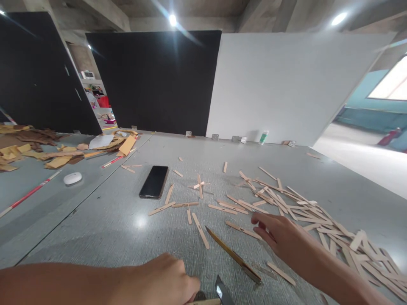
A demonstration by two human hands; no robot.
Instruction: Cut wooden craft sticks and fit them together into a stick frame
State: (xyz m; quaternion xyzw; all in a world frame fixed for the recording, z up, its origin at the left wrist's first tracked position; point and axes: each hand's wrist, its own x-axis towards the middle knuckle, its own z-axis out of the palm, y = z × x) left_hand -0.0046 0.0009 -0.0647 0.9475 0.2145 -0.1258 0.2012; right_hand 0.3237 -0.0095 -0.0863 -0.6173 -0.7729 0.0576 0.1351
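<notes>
My left hand [168, 277] is closed near the bottom edge, fingers curled by a wooden craft stick [205, 302] that the frame cuts off. It seems to grip this stick, though the fingertips are hidden. Just right of it a dark pointed blade [222, 291] shows, its lower end out of frame. My right hand [281, 233] hovers over the table with thumb and forefinger apart and nothing visible between them. A notched craft stick [243, 230] lies beside its fingertips. Between the hands rests a long, gold-coloured pointed tool [233, 253].
A large heap of craft sticks [321, 224] spreads on the right. Several loose sticks [201, 231] lie mid-table, some crossed [200, 185]. Left are a phone [154, 182], a white mouse [73, 178] and paper scraps [60, 154]. A small green-white bottle [263, 137] stands by the back panel [286, 84].
</notes>
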